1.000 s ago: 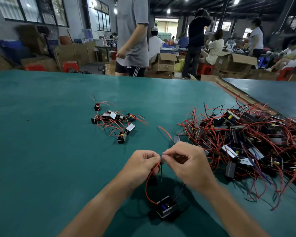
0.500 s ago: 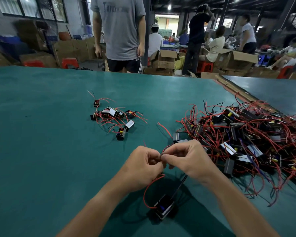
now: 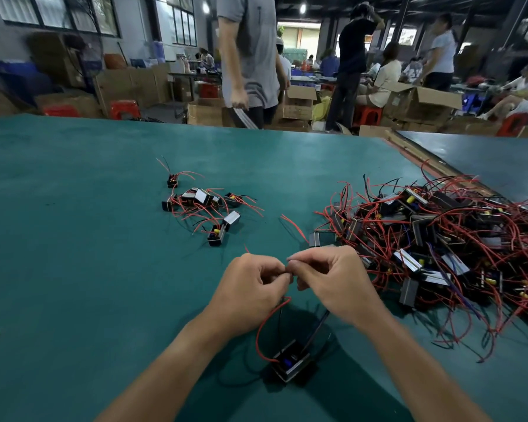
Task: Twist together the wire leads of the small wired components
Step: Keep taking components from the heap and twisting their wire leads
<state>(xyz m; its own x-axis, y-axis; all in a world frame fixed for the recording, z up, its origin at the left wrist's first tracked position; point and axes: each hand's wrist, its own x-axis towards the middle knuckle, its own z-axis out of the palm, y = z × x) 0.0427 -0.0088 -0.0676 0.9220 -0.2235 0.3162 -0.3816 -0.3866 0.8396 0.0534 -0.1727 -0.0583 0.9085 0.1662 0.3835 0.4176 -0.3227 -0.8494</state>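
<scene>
Green table, small component cluster, large tangled heap nearby

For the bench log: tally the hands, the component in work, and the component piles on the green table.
Hands: 2, left hand and right hand, both pinching wire leads.
Component in work: 1.
Component piles: 2, small pile and large heap.
Total: 5.

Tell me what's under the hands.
One small black component, with a red lead looping up into the left hand and a dark lead rising to the right hand. The lead ends are hidden by the fingers, so any twist cannot be seen.
</scene>
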